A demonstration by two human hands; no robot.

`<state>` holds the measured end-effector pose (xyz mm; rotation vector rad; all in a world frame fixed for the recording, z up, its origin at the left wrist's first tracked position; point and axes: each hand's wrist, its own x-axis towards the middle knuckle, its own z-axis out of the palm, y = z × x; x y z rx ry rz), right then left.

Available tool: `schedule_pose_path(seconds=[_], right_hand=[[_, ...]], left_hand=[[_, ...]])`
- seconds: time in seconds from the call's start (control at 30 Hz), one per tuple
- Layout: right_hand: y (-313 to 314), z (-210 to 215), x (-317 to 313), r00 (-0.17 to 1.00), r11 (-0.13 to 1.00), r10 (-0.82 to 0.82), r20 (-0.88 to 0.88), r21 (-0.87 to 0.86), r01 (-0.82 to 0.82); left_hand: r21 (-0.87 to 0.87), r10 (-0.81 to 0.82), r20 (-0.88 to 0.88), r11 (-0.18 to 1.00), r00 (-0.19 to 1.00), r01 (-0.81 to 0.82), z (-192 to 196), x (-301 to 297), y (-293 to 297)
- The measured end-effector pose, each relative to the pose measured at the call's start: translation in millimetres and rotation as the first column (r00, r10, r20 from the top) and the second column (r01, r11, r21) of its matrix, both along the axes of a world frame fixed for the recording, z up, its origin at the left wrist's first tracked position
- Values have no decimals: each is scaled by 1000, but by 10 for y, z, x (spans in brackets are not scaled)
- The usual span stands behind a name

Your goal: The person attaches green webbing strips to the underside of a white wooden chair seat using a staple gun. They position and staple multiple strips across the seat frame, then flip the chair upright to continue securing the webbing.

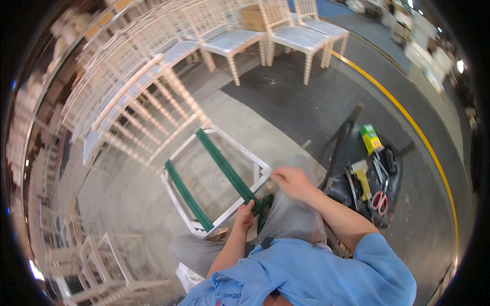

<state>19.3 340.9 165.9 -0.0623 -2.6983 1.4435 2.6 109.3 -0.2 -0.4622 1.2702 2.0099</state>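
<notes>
While the chair's open white seat frame (225,215) sits tilted at approx. 7 o'clock from mid-view, close to the wearer's knees, its spindled back (185,97) extends to 10 o'clock. L. hand (245,217): thumb and fingers pinching the long green strap (224,163) at the near rail. R. hand (293,182): fingers curled at the frame's 3 o'clock corner; cannot tell if anything is gripped. Second green strap (189,196) spans the frame toward its 8 o'clock side; loose green bunch hangs by the L. hand. Handling, in my judgement: chair rigid, mod. light, painted rails poss. a bit slick; straps soft, prob. stretchy. Rec. hold at seat rails or thick back posts, not thin spindles, which look the fragile pt. Surface: grey concrete floor (117,204), scuffed, w/ dark area (286,102) at 1 o'clock. Black stool (338,187) at 3 to 4 o'clock bears staple gun (361,178), red-handled scissors (380,201) and green-yellow box (370,137). Room: finished-looking chairs (301,38) massed 10 to 1 o'clock; bare chair frames (115,260) at 8; yellow floor line (424,133) curves 1 to 4 o'clock.
</notes>
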Motion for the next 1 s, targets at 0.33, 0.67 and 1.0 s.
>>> schedule_pose_path(seconds=[0.33,0.67,1.0], right_hand=[[-460,-1092,-847,539,846,304,785,37,-532],[-478,-1704,-776,109,871,424,899,-371,-321],[-811,-1777,-652,546,940,269,794,-341,32]], left_hand=[[-96,106,-46,989,993,-110,-110,-116,-137],[-90,-185,36,978,982,187,-237,400,220],[-324,-485,90,812,870,486,-166,234,510]])
